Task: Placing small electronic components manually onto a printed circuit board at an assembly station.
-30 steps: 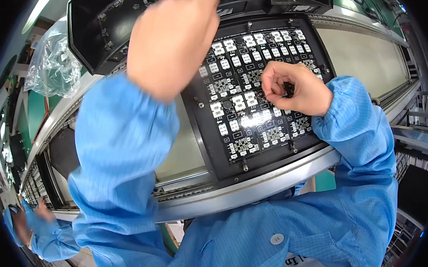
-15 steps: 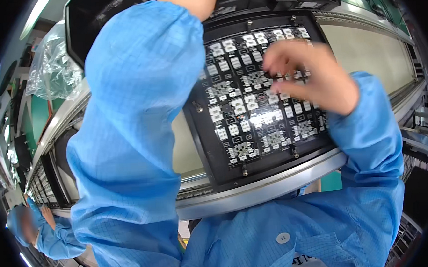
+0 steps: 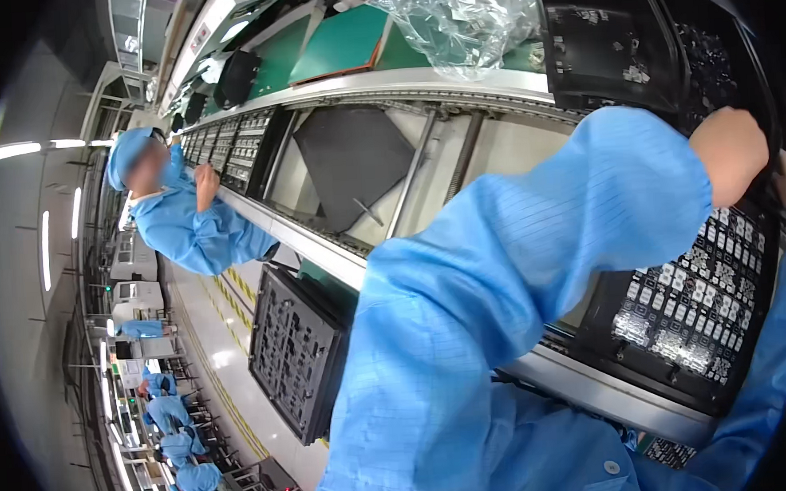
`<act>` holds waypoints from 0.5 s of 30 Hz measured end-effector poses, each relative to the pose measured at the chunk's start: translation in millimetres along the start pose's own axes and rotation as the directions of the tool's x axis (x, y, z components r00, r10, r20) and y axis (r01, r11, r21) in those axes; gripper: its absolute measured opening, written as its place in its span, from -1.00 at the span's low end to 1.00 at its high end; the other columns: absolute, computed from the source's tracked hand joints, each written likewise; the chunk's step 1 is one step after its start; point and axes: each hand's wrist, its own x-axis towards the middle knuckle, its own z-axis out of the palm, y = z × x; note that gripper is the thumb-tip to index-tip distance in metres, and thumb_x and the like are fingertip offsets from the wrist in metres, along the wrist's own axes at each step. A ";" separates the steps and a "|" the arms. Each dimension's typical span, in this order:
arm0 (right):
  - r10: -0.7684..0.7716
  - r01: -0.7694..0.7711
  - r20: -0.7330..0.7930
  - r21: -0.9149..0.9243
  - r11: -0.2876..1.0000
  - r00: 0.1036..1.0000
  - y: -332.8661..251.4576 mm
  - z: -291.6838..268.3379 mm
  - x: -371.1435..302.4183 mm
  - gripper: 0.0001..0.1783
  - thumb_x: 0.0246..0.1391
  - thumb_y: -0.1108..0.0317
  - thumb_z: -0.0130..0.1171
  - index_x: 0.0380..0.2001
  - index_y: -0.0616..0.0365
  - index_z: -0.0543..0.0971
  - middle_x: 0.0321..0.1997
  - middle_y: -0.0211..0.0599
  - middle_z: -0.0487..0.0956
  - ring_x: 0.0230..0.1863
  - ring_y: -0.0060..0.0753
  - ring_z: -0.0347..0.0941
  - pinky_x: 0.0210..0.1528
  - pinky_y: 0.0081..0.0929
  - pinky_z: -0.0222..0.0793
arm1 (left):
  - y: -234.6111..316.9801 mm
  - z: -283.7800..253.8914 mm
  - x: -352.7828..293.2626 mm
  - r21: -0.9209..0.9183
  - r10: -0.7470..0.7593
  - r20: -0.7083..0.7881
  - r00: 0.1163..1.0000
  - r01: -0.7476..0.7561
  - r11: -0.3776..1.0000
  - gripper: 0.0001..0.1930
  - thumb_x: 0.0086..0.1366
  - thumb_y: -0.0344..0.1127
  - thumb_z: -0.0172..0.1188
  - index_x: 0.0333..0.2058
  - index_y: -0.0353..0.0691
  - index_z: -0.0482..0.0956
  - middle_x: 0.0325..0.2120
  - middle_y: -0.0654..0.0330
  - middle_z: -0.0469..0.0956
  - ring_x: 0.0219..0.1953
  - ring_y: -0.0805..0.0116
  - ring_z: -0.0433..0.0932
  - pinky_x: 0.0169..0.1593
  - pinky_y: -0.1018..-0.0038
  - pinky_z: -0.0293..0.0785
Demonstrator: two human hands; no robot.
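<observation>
My left hand (image 3: 733, 152) is at the right of the view, over the near edge of the black bins. Its fingers look curled in, and whatever they may hold is hidden. Close beside it at the dark rim, only a sliver of my right hand (image 3: 785, 180) shows, its fingers cut off from sight. Below the hands a black tray (image 3: 606, 319) carries rows of small circuit boards (image 3: 693, 296) with pale square parts. One black bin (image 3: 597, 66) has a few small pale pieces in it; another bin (image 3: 708, 64) holds many dark small parts.
The tray lies on a conveyor with a metal rail (image 3: 587, 386). Further left on it is a dark flat sheet (image 3: 353, 163). A clear plastic bag (image 3: 470, 19) sits behind. A co-worker in blue (image 3: 191, 207) works at the far left, near a stack of black trays (image 3: 296, 353).
The view has swung left, bringing the co-worker and aisle into sight. My right hand has left the middle of the circuit boards and is now near my left hand.
</observation>
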 end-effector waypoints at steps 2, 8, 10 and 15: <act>0.030 -0.042 -0.136 -0.087 0.995 0.990 37.5 -2.3 -26.0 -0.67 0.16 0.41 0.06 -0.01 0.25 0.44 -0.16 -0.23 0.55 -0.11 -0.34 0.47 -0.05 -0.42 0.34 | 19.1 -2.5 -12.0 -0.267 0.028 -0.090 0.996 -0.051 0.962 -0.86 -0.08 -0.39 0.19 -0.50 -0.22 0.67 -0.48 0.00 0.59 -0.32 0.01 0.59 -0.19 0.24 0.53; -0.070 0.009 -0.210 -0.277 0.961 0.975 -138.2 -21.5 -16.1 -0.66 -0.03 0.46 0.19 -0.12 0.30 0.54 -0.12 -0.02 0.56 -0.06 -0.05 0.48 0.02 -0.31 0.37 | 19.8 -46.1 -76.7 -0.438 0.043 -0.034 0.999 -0.053 0.898 -0.83 0.01 -0.55 0.20 -0.35 -0.29 0.59 -0.41 0.11 0.55 -0.41 0.23 0.57 -0.33 0.41 0.52; 0.061 -0.088 -0.121 -0.232 0.969 0.991 -135.9 -22.3 -9.1 -0.72 -0.02 0.43 0.20 -0.19 0.29 0.57 -0.16 -0.05 0.57 -0.12 -0.15 0.52 -0.03 -0.39 0.40 | 22.5 -49.4 -88.0 -0.502 -0.073 0.124 0.990 0.126 0.855 -0.87 0.01 -0.54 0.19 -0.39 -0.31 0.56 -0.46 0.07 0.50 -0.41 0.15 0.54 -0.33 0.33 0.48; 0.017 0.000 -0.354 0.048 0.999 0.935 -143.6 -25.5 -32.3 -0.82 -0.07 0.52 0.18 -0.34 0.32 0.62 -0.42 0.02 0.61 -0.37 -0.17 0.61 -0.35 -0.43 0.48 | 30.7 -33.8 -105.7 -0.648 -0.098 0.294 0.951 0.274 0.710 -0.82 0.00 -0.66 0.18 -0.37 -0.34 0.59 -0.37 0.11 0.55 -0.36 0.23 0.59 -0.27 0.45 0.51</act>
